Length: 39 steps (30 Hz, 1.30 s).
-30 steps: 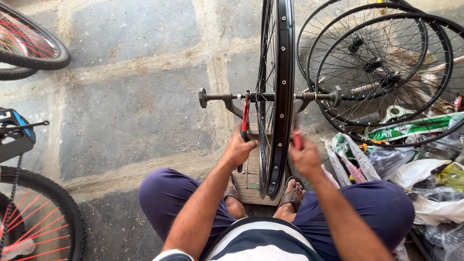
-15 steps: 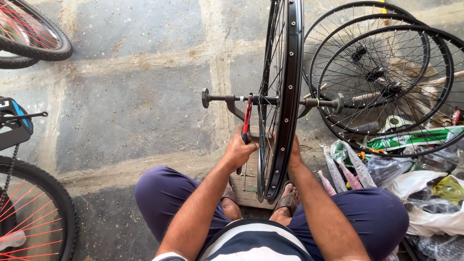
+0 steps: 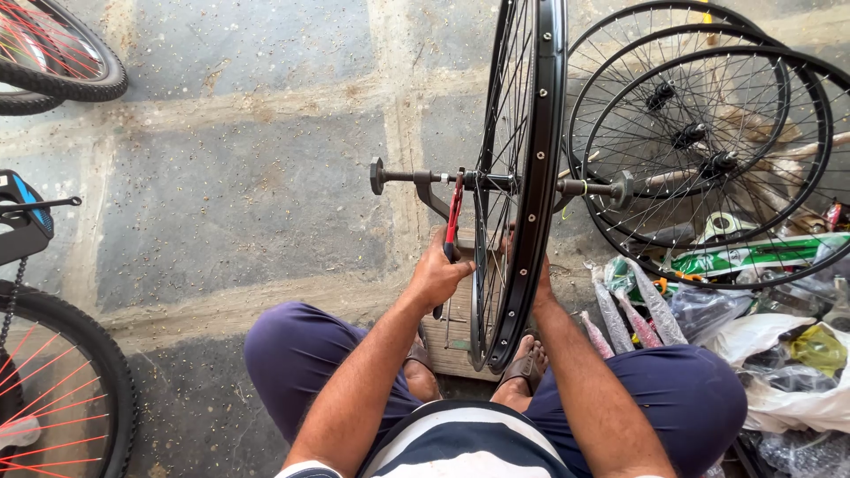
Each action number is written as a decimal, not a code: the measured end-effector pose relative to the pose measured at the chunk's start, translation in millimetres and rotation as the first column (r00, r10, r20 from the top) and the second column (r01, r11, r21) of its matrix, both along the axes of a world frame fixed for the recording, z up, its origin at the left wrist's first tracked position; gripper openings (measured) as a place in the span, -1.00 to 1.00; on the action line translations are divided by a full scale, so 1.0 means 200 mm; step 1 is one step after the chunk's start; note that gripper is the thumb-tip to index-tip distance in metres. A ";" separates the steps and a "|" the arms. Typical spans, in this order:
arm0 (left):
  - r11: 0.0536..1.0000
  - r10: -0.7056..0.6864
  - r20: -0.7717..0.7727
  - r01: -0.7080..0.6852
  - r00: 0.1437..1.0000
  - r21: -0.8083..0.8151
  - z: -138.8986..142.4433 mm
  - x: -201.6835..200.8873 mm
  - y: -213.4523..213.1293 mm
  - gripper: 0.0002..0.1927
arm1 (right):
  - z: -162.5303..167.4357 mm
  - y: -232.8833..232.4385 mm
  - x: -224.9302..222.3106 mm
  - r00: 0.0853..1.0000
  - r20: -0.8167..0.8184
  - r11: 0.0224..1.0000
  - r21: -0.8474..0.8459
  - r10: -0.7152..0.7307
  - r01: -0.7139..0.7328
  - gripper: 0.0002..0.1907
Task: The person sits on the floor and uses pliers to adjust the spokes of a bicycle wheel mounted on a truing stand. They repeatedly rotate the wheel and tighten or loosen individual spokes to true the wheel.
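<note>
A person sits on a floor of large grey stone slabs (image 3: 230,204) with sandy, dusty joints between them, knees spread in dark blue trousers, sandalled feet resting by a small wooden board (image 3: 456,332) under the work. Straight ahead a black bicycle wheel rim (image 3: 531,177) stands upright and edge-on in a metal truing stand (image 3: 425,181), its axle running left and right across the view. The left hand (image 3: 438,274) is closed around a red-handled tool (image 3: 454,217), held upright against the spokes on the rim's left side. The right hand (image 3: 538,279) lies close behind the rim on its right side, mostly hidden by it, so whether its fingers are curled or flat cannot be told. To the right, three more black spoked wheels (image 3: 708,159) lean stacked together, well lit by sun, above a heap of clear and white plastic bags (image 3: 779,354). At the left edge a tyred wheel with red spokes (image 3: 53,389) shows below, another tyre (image 3: 62,62) in the upper corner.
</note>
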<state>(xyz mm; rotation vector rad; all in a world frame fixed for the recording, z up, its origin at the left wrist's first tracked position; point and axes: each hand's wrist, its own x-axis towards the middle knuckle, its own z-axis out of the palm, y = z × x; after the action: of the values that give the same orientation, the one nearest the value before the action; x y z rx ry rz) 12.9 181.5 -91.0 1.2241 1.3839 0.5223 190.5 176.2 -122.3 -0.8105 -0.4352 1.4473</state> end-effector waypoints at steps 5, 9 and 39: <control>0.999 0.005 0.031 -0.004 0.999 -0.051 0.00 -0.01 0.00 -0.11 | 0.00 0.01 0.00 0.715 0.699 0.999 0.004 0.031 -0.046 -0.42; 0.999 0.002 0.002 -0.002 1.000 -0.048 0.00 -0.02 -0.01 -0.14 | 0.00 0.04 -0.02 0.438 0.899 0.999 -0.009 0.030 -0.052 -0.53; 0.997 -0.070 -0.015 0.070 0.997 0.030 -0.12 -0.12 0.08 0.03 | -0.07 0.10 -0.06 0.730 0.637 0.969 -0.169 0.248 -0.182 -0.49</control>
<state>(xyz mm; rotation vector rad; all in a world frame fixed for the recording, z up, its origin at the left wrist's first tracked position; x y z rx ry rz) -11.4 196.5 -116.0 1.2980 1.3441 0.4884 177.9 196.4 -137.2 -1.3933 -1.0330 1.3672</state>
